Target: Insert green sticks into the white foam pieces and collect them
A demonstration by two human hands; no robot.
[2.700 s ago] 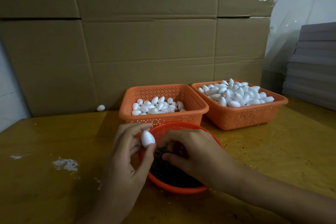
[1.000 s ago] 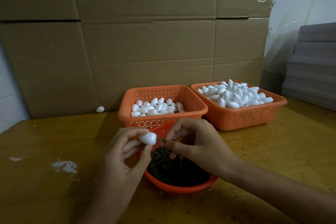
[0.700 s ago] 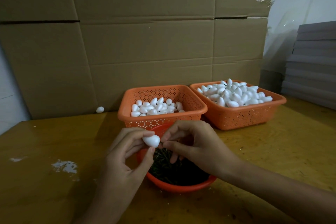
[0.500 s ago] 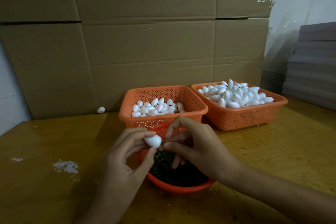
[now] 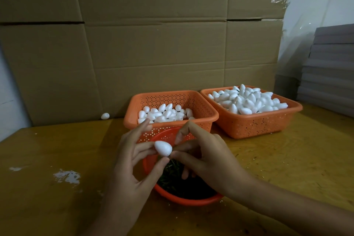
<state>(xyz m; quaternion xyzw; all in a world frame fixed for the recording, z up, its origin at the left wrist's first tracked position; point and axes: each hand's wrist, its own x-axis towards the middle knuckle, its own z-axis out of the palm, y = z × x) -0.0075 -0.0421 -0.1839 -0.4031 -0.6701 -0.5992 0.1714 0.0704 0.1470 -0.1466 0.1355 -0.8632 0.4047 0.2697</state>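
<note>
My left hand [image 5: 132,163] pinches a white egg-shaped foam piece [image 5: 163,148] between thumb and fingers, above the round orange bowl [image 5: 183,198] of dark green sticks [image 5: 172,174]. My right hand [image 5: 206,157] is right against the foam's blunt end, thumb and fingers pinched there; the stick itself is hidden between fingers and foam. Behind the bowl stand two orange baskets: the left basket [image 5: 203,117] is partly filled with foam pieces, the right basket [image 5: 258,126] is heaped with them.
A loose foam piece [image 5: 105,116] lies by the cardboard wall [image 5: 153,53] at the back. Grey stacked sheets [image 5: 329,74] stand at the right. White smears [image 5: 66,176] mark the wooden table [image 5: 287,163] on the left.
My right hand picked a green stick from the bowl, brought it to the foam piece and pushed it in until its fingers closed up against the foam. My left hand kept holding the foam, turning it sideways.
</note>
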